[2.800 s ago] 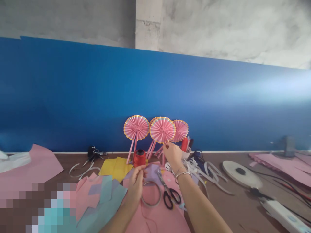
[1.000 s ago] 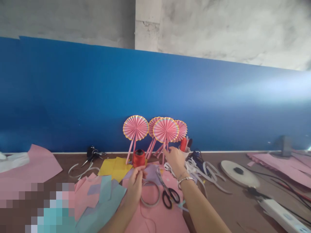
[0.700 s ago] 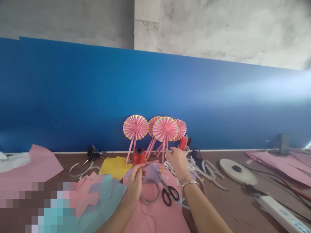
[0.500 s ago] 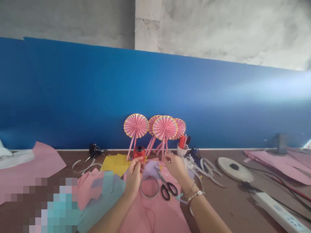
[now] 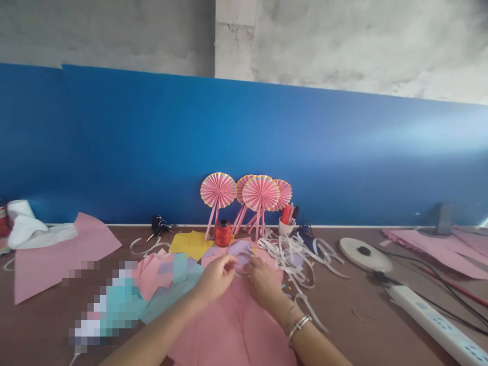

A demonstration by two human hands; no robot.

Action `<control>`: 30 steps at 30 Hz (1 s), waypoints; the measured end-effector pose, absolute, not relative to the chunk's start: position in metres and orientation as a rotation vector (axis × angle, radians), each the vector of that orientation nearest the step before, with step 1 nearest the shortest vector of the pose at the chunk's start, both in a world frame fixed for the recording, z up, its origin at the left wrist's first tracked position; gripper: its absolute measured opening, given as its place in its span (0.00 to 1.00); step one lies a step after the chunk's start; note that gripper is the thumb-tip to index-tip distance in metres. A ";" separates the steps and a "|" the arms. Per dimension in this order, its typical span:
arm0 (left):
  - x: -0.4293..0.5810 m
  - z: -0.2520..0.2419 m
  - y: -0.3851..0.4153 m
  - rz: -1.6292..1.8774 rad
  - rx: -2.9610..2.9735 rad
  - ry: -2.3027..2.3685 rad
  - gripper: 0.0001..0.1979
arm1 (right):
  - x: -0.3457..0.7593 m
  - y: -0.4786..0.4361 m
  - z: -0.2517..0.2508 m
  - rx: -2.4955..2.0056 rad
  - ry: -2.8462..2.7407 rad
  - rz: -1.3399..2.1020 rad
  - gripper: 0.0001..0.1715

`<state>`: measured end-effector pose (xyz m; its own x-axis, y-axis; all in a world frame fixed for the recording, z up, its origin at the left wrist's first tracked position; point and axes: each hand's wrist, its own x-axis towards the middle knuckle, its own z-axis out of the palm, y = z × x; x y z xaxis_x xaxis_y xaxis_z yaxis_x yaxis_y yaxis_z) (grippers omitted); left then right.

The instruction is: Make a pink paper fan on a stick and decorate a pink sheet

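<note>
Head view: a large pink paper sheet (image 5: pixel 63 259) ends in a slanting edge, brown tabletop (image 5: pixel 41 330) showing below. The left hand (image 5: pixel 218 278) has fingertips gathered beside a pale, thin-rimmed ring (image 5: pixel 243 253), which shows between the hands; the right hand (image 5: pixel 265 283) curls at its other side. Whether either pinches anything, I cannot tell. Rightward, tabletop separates tangled flat white strips (image 5: pixel 288 255) from a long white power strip (image 5: pixel 434 324).

This looks like a small craft workshop: a brown bench (image 5: pixel 373 340) spread with pink paper (image 5: pixel 224 330), pleated fans (image 5: pixel 218 190), a red spool (image 5: pixel 222 235) and a power strip (image 5: pixel 430 320), beneath a bare concrete wall (image 5: pixel 343 46).
</note>
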<state>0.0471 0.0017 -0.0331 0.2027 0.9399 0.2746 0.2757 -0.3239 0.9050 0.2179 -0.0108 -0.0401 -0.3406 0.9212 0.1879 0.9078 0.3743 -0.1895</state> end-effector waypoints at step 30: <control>0.009 -0.047 -0.044 0.672 2.814 1.176 0.17 | 0.241 -0.022 -0.047 -1.746 -2.280 -0.028 0.10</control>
